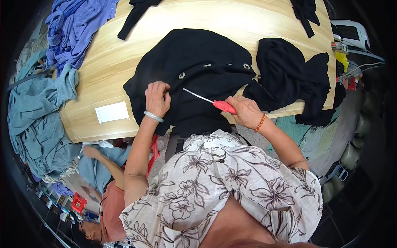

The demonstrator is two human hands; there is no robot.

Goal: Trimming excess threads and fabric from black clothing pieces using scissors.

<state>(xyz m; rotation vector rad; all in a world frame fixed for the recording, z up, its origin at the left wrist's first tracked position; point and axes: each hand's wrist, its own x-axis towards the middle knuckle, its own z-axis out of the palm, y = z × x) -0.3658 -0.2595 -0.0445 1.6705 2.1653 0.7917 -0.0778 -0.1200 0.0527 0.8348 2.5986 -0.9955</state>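
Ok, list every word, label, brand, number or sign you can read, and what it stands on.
None can be read.
White paper on the table: any print is too faint and small.
Red-handled tool in the right hand: no legible lettering.

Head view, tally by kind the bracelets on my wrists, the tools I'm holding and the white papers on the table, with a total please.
Bracelets: 2 (pale bangle, orange bead bracelet)
Tools: 1 (red-handled tool, in the right hand)
Papers: 1 (white paper)
Total: 4
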